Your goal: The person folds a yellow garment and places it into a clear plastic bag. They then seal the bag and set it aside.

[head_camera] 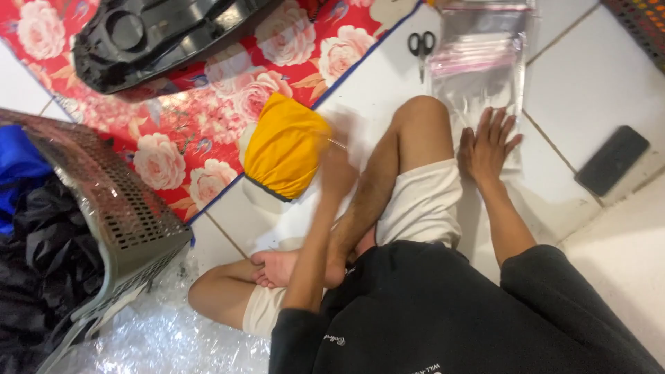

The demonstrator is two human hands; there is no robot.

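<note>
1. Clearly blurred, left hand (337, 166) touching folded yellow cloth bundle (285, 145); grip impossible to tell.
2. Right hand (488, 142) lay flat, fingers spread, pressing clear plastic zip bag (478, 62); black-handled scissors (421, 47) beyond fingertips.

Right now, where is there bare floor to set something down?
Bare tile lies right of the clear bags, above the dark flat block. A smaller patch sits between scissors and yellow cloth. Crowded left: basket, bubble wrap.

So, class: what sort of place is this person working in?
Probably a home floor used for packing: white floor tiles, a red floral mat, a stack of clear plastic bags and scissors.
</note>
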